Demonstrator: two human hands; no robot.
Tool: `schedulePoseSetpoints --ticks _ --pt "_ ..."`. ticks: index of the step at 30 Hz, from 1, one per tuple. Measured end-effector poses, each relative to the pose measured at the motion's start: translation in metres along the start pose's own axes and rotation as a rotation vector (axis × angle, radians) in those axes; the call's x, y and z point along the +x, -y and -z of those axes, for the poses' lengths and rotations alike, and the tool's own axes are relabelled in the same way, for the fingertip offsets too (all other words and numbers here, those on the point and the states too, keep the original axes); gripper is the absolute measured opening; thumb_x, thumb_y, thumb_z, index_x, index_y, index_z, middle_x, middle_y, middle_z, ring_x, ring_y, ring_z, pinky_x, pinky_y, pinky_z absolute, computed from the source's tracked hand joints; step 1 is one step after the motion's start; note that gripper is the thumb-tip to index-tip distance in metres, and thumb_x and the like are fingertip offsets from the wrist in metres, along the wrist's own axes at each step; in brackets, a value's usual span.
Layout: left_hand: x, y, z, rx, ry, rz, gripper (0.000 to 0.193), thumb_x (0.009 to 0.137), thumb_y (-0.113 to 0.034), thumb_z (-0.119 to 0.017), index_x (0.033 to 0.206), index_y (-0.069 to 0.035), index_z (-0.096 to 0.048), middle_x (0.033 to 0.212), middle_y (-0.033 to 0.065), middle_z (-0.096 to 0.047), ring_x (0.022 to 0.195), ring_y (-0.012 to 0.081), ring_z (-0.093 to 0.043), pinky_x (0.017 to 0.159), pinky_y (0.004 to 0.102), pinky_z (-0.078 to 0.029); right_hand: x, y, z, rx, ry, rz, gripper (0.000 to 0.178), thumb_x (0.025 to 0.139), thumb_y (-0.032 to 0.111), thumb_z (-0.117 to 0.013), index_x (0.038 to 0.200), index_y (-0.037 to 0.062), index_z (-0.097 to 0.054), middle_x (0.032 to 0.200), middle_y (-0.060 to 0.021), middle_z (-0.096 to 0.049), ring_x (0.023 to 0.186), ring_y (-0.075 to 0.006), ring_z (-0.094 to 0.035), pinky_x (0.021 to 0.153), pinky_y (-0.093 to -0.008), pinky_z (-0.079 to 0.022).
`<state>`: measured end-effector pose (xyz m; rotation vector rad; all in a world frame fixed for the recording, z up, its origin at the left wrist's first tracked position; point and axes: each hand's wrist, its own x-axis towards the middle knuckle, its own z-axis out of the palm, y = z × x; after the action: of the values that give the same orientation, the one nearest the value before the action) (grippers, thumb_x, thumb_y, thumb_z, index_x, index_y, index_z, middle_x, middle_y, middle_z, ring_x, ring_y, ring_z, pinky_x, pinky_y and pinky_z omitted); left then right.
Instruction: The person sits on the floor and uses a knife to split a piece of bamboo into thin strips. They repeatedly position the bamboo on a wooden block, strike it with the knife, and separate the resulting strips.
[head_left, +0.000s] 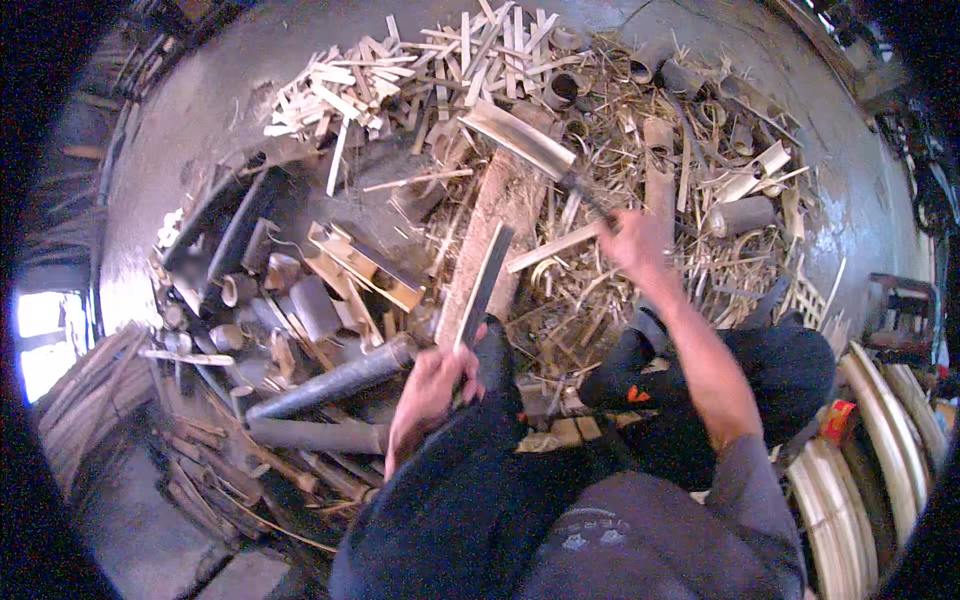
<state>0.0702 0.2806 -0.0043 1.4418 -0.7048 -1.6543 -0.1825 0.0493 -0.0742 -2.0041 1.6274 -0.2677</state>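
My left hand (pixel 432 385) is closed around the lower end of a split bamboo piece (pixel 486 285), which is dark on one face and pale along its edge. That piece points up and away over a long wooden block (pixel 492 210) strewn with chips. In my right hand (pixel 637 246) is the handle of a broad-bladed knife (pixel 520 138). Its blade is raised to the far left of the hand, over the far end of the block and apart from the bamboo piece. A pale bamboo strip (pixel 553 247) lies just left of my right hand.
Pale split sticks (pixel 345 90) are heaped at the far side. Shavings and cut bamboo tubes (pixel 745 216) cover the floor to the right. Bamboo offcuts (pixel 315 308) and a long dark bamboo pole (pixel 330 382) lie to the left. Curved bamboo slats (pixel 830 520) stand at near right.
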Motion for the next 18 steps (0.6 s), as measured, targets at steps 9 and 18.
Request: schedulePoseSetpoints --ticks 9,18 --pt "0.035 -0.036 -0.025 -0.524 -0.04 0.047 0.042 0.1 -0.026 -0.043 0.136 -0.005 -0.038 0.057 -0.0021 -0.037 0.043 0.0083 -0.033 0.044 0.0226 -0.034 -0.031 0.013 -0.052 0.064 -0.183 0.614 0.023 0.066 0.029 -0.072 0.083 0.0144 -0.065 0.066 -0.0072 -0.064 0.062 -0.0295 -0.064 0.054 -0.042 -0.049" --pt "0.05 -0.01 -0.024 -0.716 0.002 -0.104 0.039 0.097 -0.018 -0.046 0.135 -0.008 -0.039 0.07 0.0001 -0.045 0.04 0.0086 -0.033 0.042 0.0233 -0.036 -0.014 0.002 -0.006 -0.042 -0.121 0.034 0.034 0.078 0.034 -0.066 0.091 0.0025 -0.069 0.069 -0.0179 -0.066 0.065 -0.0302 -0.066 0.061 -0.0398 -0.051"
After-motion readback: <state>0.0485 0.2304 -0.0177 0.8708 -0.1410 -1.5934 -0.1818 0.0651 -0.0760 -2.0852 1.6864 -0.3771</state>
